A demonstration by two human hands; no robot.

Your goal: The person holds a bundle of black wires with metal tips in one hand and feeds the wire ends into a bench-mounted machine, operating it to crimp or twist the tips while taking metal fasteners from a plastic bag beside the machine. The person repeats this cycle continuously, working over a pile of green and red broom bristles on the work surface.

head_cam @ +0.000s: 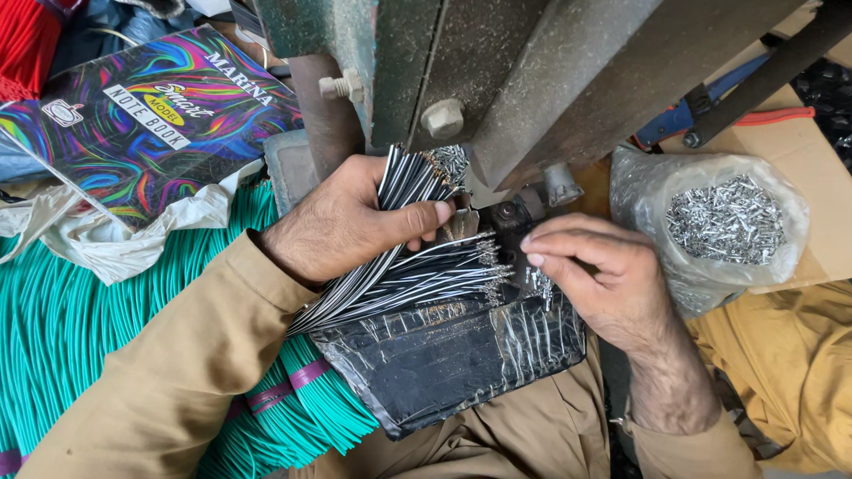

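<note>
Left hand (349, 221) clamps a fan of black-white wires (415, 268) w/ thumb, ends by the press (512, 79). Right hand (589, 277) pinches closed at the die, contents hidden. Best: keep tips level, fingers out.

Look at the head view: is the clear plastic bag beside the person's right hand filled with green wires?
No, the clear plastic bag by the right hand holds small silvery metal pieces; the green wires lie bundled at the left.
</note>
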